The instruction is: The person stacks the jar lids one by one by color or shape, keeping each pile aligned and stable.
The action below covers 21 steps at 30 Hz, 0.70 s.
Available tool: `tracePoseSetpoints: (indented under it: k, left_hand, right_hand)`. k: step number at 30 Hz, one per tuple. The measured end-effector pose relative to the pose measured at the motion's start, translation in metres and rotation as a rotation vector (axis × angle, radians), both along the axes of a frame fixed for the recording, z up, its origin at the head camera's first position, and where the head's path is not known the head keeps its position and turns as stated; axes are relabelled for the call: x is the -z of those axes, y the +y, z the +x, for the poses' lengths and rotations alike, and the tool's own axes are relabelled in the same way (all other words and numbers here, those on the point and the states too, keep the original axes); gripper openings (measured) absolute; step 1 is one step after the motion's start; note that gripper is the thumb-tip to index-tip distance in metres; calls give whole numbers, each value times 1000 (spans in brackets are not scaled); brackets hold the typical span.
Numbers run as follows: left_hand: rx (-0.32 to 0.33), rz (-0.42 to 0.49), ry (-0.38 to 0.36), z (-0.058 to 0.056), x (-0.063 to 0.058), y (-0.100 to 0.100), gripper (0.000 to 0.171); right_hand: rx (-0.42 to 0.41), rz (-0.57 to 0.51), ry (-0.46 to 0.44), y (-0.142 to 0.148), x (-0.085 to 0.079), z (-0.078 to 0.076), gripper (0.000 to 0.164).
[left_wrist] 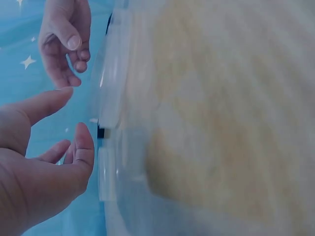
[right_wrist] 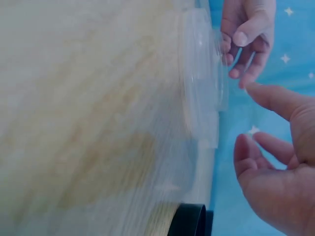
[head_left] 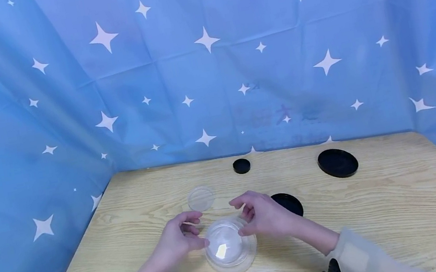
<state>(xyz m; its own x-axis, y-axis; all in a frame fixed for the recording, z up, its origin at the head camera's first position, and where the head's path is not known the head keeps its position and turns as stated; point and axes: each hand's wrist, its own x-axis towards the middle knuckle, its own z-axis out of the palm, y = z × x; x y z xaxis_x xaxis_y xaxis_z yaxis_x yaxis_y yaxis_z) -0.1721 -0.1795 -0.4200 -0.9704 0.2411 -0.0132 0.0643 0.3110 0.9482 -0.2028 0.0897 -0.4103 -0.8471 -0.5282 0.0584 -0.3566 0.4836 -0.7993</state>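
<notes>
A stack of clear round plastic dishes, a smaller one on top of a wider one, sits on the table between my hands. On its left side is my left hand, thumb tip close by the upper dish's edge and fingers loosely bent. My right hand hovers on the other side with its thumb near the rim. Both wrist views show a gap between thumb and fingers, with nothing held. The stacked clear dishes appear edge-on in the right wrist view. Past the left hand lies a clear round disc.
Behind my right hand is a black round lid, partly hidden by it. A small black lid lies near the table's back edge, and a large black lid farther right. A blue star-patterned curtain encloses the wooden table.
</notes>
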Motion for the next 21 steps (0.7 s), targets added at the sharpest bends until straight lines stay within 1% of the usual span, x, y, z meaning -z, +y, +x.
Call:
tracePoseSetpoints:
  k: [4,6,12,17,21]
  left_hand:
    - [-33,8,17,-11,-5,-6,69]
    - [-42,16,26,-17,-6,-9,70]
    - [-60,42,51,-37,-5,-18,73]
    - [-103,55,34,-49,-1,-27,76]
    - [-128,72,9,-57,4,-31,77]
  right_hand:
    - [-28,-80,-91,-2,0,-14,65]
    - [-41,-116,-119,-4,0,-21,65]
    - [-47,-162,-97,-18,-1,-40,65]
    - [-39,-160,-112,-25,2,-55,68]
    - [-16,-154,-128,-28,5,-66,70]
